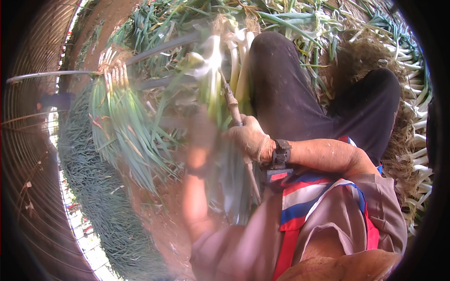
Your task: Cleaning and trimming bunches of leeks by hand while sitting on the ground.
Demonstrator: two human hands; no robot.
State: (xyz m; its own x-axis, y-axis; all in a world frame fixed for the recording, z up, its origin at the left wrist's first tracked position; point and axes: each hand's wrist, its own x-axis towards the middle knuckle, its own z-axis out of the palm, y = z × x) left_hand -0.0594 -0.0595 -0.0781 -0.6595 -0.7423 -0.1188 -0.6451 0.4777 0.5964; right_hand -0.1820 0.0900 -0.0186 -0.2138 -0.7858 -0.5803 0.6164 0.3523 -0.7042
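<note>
Several thick green onions (243, 70) stand between my arms and my bent leg, roots up, white stalks above and green leaves trailing down. My right hand (251, 139), with a dark watch on its wrist, is closed around a knobbly, jointed brown stick (233, 104). The stick slants from the white stalks down toward my lap. Motion smears my left hand (202, 129), which is beside the green part of the onions; its fingers and any hold are not readable. Glare washes out one white stalk near the stick's upper end.
At the left lies a bundle of thinner green onions (117, 89), its roots gathered beside a thin grey rod (51, 75). A long bank of dark green leaves (93, 164) runs beside a ribbed wall (28, 140). Rooted onions (417, 126) line the right side.
</note>
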